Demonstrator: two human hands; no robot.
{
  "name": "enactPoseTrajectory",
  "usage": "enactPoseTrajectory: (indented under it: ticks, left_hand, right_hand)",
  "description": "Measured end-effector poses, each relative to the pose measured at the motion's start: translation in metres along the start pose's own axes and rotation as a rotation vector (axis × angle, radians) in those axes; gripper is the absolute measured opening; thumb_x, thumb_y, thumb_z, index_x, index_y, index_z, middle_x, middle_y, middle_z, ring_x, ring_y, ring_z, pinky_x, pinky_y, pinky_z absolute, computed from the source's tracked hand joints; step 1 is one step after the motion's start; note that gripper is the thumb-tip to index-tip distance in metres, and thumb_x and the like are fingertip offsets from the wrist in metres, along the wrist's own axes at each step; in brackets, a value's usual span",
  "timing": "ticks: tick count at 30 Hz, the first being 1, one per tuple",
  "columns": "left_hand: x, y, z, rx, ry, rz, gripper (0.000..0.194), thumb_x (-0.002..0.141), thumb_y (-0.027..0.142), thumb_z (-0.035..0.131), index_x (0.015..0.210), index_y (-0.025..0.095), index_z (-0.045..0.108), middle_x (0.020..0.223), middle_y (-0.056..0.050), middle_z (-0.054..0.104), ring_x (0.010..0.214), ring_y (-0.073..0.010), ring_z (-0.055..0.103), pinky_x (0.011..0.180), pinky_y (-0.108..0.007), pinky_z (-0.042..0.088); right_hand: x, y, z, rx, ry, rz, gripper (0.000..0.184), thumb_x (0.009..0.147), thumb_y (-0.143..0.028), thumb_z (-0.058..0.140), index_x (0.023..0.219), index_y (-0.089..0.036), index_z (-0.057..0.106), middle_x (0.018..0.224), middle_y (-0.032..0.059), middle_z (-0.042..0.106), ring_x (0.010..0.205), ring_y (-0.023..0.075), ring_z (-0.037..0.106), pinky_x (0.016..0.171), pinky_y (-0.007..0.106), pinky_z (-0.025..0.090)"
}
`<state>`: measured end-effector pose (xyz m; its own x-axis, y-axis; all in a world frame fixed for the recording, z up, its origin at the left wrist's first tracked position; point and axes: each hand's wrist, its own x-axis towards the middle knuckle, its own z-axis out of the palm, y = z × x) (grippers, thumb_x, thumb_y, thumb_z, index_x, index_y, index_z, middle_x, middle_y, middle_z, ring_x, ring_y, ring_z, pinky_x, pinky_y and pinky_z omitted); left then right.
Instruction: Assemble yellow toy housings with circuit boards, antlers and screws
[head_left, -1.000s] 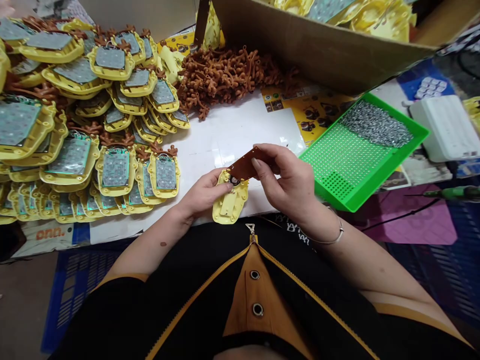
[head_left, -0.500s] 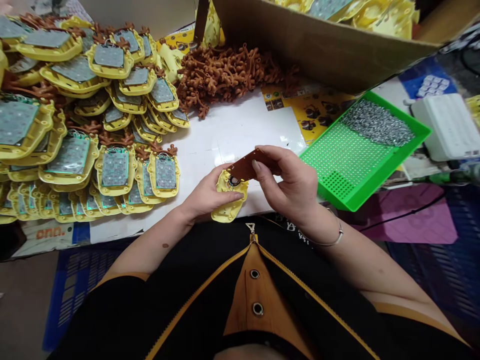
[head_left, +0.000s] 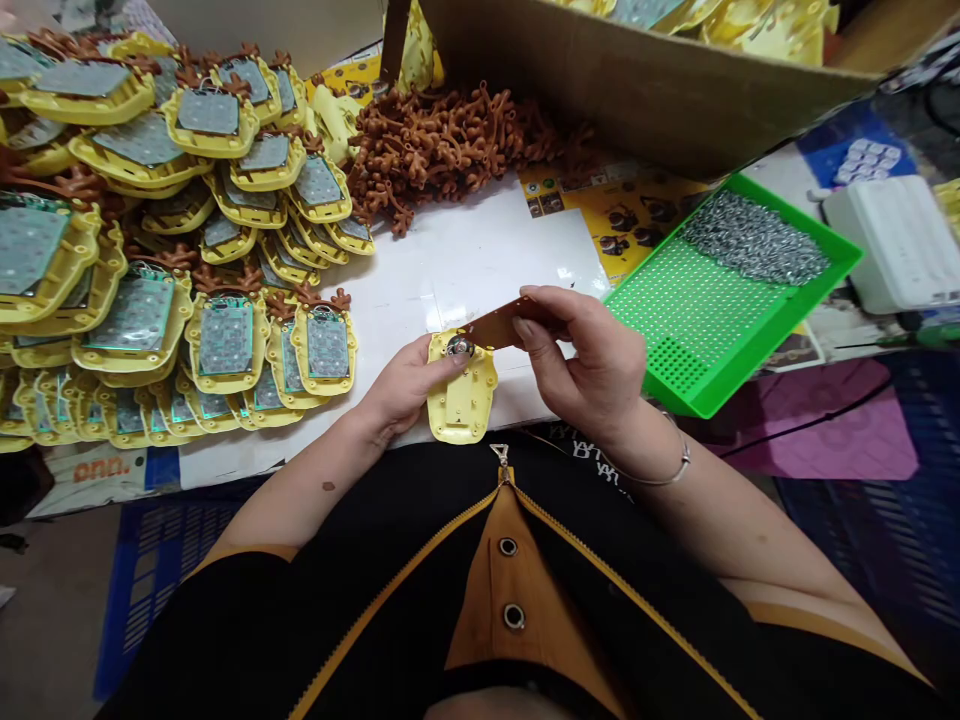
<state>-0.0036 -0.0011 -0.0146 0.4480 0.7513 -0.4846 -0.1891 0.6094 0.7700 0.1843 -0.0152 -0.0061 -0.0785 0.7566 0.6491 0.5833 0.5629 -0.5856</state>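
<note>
My left hand [head_left: 409,388] is closed on the left edge of a yellow plastic shell [head_left: 463,405], its thumb over the inner face near the top. The shell's inside faces up, showing small posts. Near its upper end sits a round dark part [head_left: 459,347], perhaps a small speaker, with thin wires. Between thumb and fingers, my right hand [head_left: 585,355] pinches a brown circuit board [head_left: 499,325], tilted above the shell's upper right. The board's left end reaches over the shell; its far side is hidden.
Stacked yellow shells with grey-covered boards [head_left: 226,338] fill the left side. Brown antler-shaped pieces [head_left: 450,145] lie heaped at the back, beside a cardboard box [head_left: 637,90]. On the right, a green tray [head_left: 694,400] holds many small screws [head_left: 754,240], near a white box [head_left: 889,245].
The yellow shell has turned more upright and flatter to my view, showing more of its inside. My right hand has shifted slightly right with the board.
</note>
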Motion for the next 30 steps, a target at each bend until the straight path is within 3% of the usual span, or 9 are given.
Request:
enactPoseTrajectory:
  ticks: [10,17,21,26,30]
  left_hand:
    - [0.001,-0.001,-0.003,-0.002,0.022,0.018,0.047,0.068,0.036,0.086,0.106,0.017,0.065,0.09,-0.004,0.075,0.075,-0.0165,0.07,0.074,-0.031,0.055]
    - [-0.001,0.003,-0.008,-0.09,-0.011,-0.054,0.034,0.067,0.021,0.082,0.099,0.014,0.071,0.095,-0.007,0.077,0.079,-0.0189,0.07,0.079,-0.033,0.054]
    - [0.0,0.003,-0.008,-0.092,0.007,-0.058,0.035,0.067,0.017,0.08,0.101,0.014,0.073,0.094,-0.006,0.077,0.082,-0.0181,0.07,0.08,-0.031,0.053]
    - [0.0,0.002,-0.005,-0.071,0.055,-0.029,0.028,0.066,0.019,0.081,0.092,0.015,0.073,0.087,-0.003,0.076,0.078,-0.017,0.068,0.079,-0.031,0.052]
    - [0.001,0.0,-0.004,-0.065,0.076,0.0,0.027,0.066,0.023,0.082,0.09,0.015,0.072,0.088,-0.004,0.076,0.078,-0.0174,0.068,0.081,-0.032,0.052]
  right_hand:
    - [-0.001,-0.001,-0.001,-0.064,-0.024,0.018,0.022,0.096,-0.024,0.055,0.115,-0.024,0.065,0.103,0.0047,0.078,0.085,0.0173,0.076,0.076,0.029,0.066]
    - [-0.007,-0.001,-0.005,-0.047,0.012,-0.075,0.024,0.094,-0.018,0.061,0.117,-0.024,0.064,0.101,0.0036,0.079,0.081,0.016,0.077,0.07,0.026,0.066]
    - [-0.011,-0.002,-0.006,-0.136,-0.012,-0.048,0.02,0.094,-0.025,0.062,0.114,-0.026,0.066,0.097,0.0035,0.08,0.075,0.0173,0.078,0.065,0.028,0.066]
    - [-0.017,0.0,-0.007,-0.185,-0.019,-0.241,0.03,0.091,-0.016,0.065,0.12,-0.024,0.062,0.094,0.0038,0.081,0.078,0.0159,0.078,0.069,0.024,0.065]
    - [-0.028,0.004,-0.007,-0.222,-0.085,-0.424,0.031,0.089,-0.014,0.062,0.12,-0.021,0.063,0.102,0.0087,0.08,0.088,0.0184,0.077,0.073,0.029,0.065]
